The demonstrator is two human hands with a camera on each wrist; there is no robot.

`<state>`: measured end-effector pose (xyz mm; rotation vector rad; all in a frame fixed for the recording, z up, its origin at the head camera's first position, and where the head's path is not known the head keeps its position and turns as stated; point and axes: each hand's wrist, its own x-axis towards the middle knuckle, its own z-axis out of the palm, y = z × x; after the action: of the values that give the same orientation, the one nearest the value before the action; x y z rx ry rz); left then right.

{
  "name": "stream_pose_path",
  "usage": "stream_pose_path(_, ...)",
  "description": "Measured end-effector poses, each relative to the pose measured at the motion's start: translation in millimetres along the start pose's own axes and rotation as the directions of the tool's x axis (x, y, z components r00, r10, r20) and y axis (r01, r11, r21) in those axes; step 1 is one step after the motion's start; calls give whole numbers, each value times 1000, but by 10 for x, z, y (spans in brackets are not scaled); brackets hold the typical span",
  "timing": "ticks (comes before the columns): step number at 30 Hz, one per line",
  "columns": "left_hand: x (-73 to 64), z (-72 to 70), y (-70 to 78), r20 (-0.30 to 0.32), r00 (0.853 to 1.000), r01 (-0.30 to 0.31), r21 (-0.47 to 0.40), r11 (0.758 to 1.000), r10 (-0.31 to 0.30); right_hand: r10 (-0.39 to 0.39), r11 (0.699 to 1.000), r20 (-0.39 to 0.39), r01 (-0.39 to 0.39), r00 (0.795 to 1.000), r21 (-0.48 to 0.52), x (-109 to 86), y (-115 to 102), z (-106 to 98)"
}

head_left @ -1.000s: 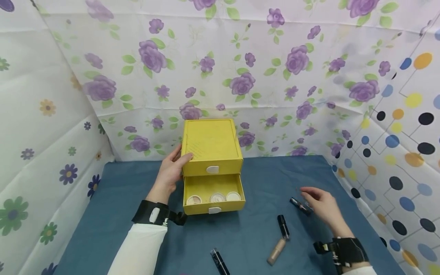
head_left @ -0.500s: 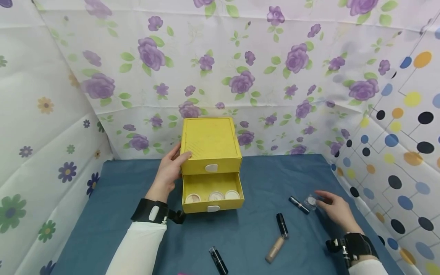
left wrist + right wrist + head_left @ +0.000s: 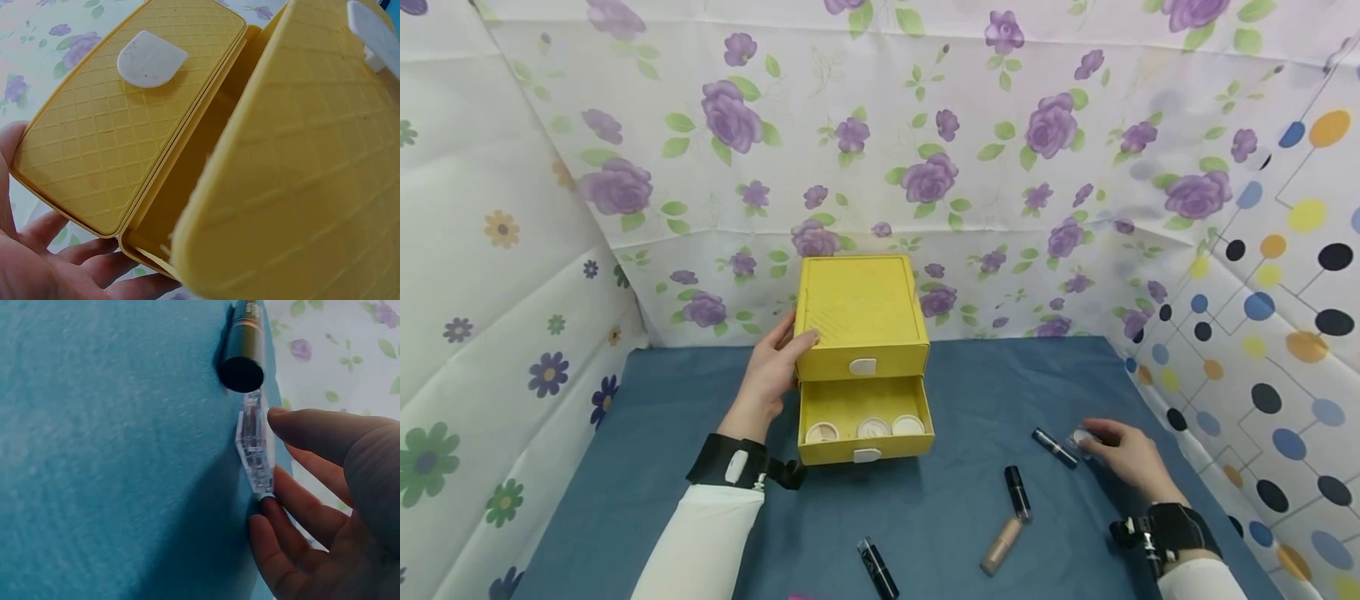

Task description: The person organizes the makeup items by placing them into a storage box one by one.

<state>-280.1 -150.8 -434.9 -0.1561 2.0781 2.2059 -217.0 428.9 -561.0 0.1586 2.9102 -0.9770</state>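
Note:
In the head view a yellow drawer box (image 3: pixel 861 304) stands at the table's back, its lower drawer (image 3: pixel 831 457) pulled out. Three round white-rimmed pots (image 3: pixel 874 428) lie inside that drawer. My left hand (image 3: pixel 769 375) grips the box's left side, thumb on the top; the left wrist view shows fingers under the upper drawer front (image 3: pixel 100 144). At the right, my right hand (image 3: pixel 1129 454) has thumb and fingers at a small clear case (image 3: pixel 253 437) lying on the cloth. A dark lipstick-like tube (image 3: pixel 1055 448) lies just left of this case.
Nearer the front lie a black tube (image 3: pixel 1017 493), a beige-brown tube (image 3: pixel 1002 547) touching its end, and another black tube with a clear cap (image 3: pixel 877 568). A pink edge (image 3: pixel 800 597) shows at the bottom. Patterned sheets (image 3: pixel 925 108) wall in the blue cloth (image 3: pixel 970 392).
My right hand has moved right from above the dark tube to the clear case and now closes over its right edge. The left hand keeps its grip on the box.

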Motion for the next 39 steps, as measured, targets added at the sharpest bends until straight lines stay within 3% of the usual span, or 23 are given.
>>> stream_pose_path(8, -18, 4, 15, -3, 1000, 3, 13, 1000, -3, 7, 1000, -12, -7, 1000, -7, -26, 41, 58)
stream_pose_path(15, -17, -1, 6, -3, 1000, 2, 15, 1000, -2, -112, 993, -3, 112, 994, -41, -55, 33, 68)
stream_pose_path(24, -27, -1, 5, -7, 1000, 5, 13, 1000, -5, -237, 968, 57, 241, 970, -76, -53, 122, 81)
stream_pose_path(39, 0, 7, 3, -7, 1000, 8, 8, 1000, -8, -210, 962, -13, 205, 978, -178, 3, 92, 123)
